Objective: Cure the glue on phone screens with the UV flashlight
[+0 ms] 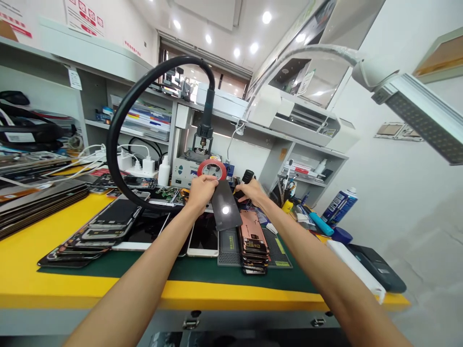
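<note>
My left hand (pixel 202 191) pinches the upper corner of a dark, glossy flat phone panel (pixel 226 205), which hangs tilted above the bench and reflects a bright light. Beside it, my right hand (pixel 252 192) is closed around a black tool-like object (pixel 248 177); its lower part is hidden, and I cannot make out its exact kind. Below the panel lies a white-framed phone (pixel 203 252) with a dark screen. Under my right hand is a stack of phone parts (pixel 253 236), the top one rose-coloured. A red tape roll (pixel 200 168) stands behind my left hand.
A thick black hose (pixel 115 130) arches over the left side. Stacked phone screens (pixel 108 224) lie left on the green mat (pixel 202 274). A lamp (pixel 427 111) overhangs from the right. A spray can (pixel 339 205) and white bottle (pixel 164 172) stand near the back.
</note>
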Demonstrator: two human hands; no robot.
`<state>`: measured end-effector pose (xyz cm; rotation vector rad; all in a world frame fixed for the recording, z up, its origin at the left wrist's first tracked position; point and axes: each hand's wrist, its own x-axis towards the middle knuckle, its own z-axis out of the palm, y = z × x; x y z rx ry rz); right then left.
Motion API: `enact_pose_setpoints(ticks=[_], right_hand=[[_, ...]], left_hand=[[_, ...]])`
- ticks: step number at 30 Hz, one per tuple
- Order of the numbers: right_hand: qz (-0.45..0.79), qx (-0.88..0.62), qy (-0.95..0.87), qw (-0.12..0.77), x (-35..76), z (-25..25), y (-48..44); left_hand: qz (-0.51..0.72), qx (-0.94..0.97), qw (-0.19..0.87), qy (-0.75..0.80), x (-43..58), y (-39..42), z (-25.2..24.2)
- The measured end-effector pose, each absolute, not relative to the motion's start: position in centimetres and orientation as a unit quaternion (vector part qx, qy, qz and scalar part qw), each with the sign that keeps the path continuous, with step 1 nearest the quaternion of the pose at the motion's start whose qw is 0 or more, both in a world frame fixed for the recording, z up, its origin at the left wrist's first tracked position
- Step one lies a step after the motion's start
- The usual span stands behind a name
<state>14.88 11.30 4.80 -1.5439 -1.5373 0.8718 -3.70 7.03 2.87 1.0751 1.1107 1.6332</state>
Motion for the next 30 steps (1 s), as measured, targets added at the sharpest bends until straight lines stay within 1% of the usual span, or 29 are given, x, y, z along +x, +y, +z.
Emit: enact_pose_setpoints(ticks=[8, 12, 15, 18, 21, 25, 27, 30], right_hand=[[0.357, -0.588, -0.630, 0.360, 13.9, 3.8, 10.3], [0.352, -0.602, -0.630, 0.342, 14.2, 4.9, 9.1], [0.315, -0.638, -0.617, 0.337, 15.6, 6.7, 6.8], [0.250, -0.646, -0.634, 0.343, 16.7, 8.7, 2.7], [0.230, -0.618, -0.696, 0.285, 16.1, 10.1, -1.7], [0.150, -0.604, -0.751, 0.219, 13.5, 9.8, -5.3], [0.114, -0.607, -0.757, 0.213, 12.6, 9.3, -5.7], [0.093, -0.610, -0.749, 0.241, 12.4, 8.8, -5.5]], left_hand=[[0.593, 0.476, 0.486, 0.432, -2.2, 6.5, 2.5], [0.580, 0.493, 0.477, 0.439, -2.2, 6.4, 2.5], [0.579, 0.498, 0.462, 0.451, -2.4, 6.1, 2.9], [0.594, 0.507, 0.428, 0.455, -2.3, 5.7, 3.3], [0.618, 0.521, 0.366, 0.462, -2.0, 5.2, 3.4], [0.635, 0.535, 0.277, 0.484, -1.5, 4.4, 3.9], [0.628, 0.544, 0.246, 0.498, -1.2, 3.7, 4.6], [0.605, 0.571, 0.218, 0.511, -0.2, 2.6, 6.4]])
